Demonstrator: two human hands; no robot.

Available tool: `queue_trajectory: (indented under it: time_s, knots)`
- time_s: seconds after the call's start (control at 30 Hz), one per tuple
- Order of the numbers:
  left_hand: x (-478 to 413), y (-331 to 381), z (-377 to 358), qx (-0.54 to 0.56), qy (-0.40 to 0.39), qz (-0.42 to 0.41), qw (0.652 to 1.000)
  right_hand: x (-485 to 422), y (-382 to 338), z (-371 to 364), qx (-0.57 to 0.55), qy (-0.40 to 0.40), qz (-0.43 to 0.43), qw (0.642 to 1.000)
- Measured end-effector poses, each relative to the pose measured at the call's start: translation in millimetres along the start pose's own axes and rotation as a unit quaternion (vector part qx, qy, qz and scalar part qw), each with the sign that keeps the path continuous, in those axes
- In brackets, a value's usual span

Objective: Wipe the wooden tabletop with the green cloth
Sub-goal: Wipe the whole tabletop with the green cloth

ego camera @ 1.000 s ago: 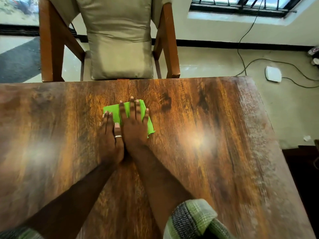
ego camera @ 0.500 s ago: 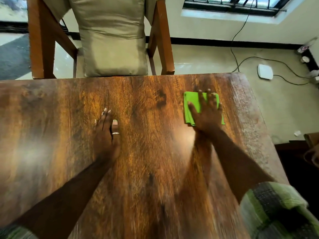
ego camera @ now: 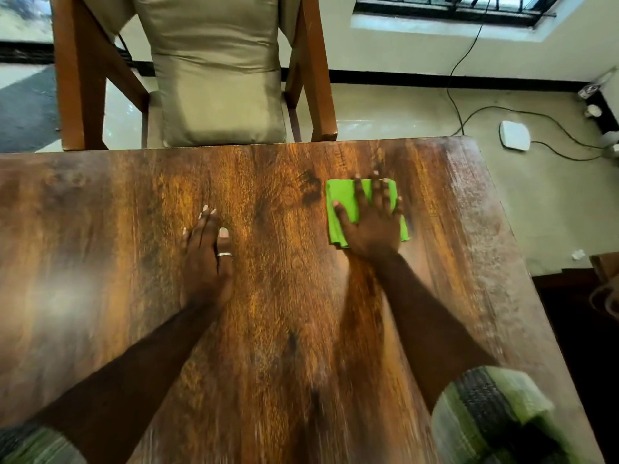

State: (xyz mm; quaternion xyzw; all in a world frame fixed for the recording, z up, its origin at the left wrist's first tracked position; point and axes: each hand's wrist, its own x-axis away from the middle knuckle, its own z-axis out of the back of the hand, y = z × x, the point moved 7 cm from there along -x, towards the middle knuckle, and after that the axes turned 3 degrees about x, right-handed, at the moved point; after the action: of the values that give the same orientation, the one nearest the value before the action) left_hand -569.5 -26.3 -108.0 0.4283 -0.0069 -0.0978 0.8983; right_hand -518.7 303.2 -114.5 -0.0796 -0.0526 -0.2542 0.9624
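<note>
The right hand (ego camera: 373,226) lies flat with spread fingers, its grip wide, pressing the folded cloth (ego camera: 345,204) on the tabletop (ego camera: 284,329) toward its right side, and the left hand (ego camera: 207,259) rests flat nearby, grip wide too

The cloth (ego camera: 343,204) is bright green and folded into a small flat square. It lies on the table (ego camera: 110,236), over toward the far right corner. The table is brown wood with dark streaks and a shiny top. Its right edge looks paler and dull.
</note>
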Motion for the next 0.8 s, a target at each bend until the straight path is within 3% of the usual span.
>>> queue_trajectory:
  time_s: [0.27,0.4,0.57,0.7,0.8]
  knots:
    - [0.0,-0.8,6.2,0.04,0.027,0.0,0.999,67.6,-177.9,-34.4,-0.042,-0.025,0.142,0.989]
    - [4.6,-0.5,11.6,0.068,0.04,-0.005,0.997,87.6,-204.1,-41.1,-0.019,-0.016,0.203,0.979]
    - [7.1,-0.2,17.2,0.099,0.049,-0.003,0.994,60.8,-143.0,-27.8,-0.032,-0.015,0.166,0.985]
    - [11.5,1.0,17.9,0.108,0.031,0.004,0.994,22.4,-33.6,-8.3,-0.004,-0.025,0.069,0.997]
    - [21.4,-1.0,16.1,0.037,-0.02,-0.016,0.999,1.5,47.2,9.2,0.008,-0.018,0.007,1.0]
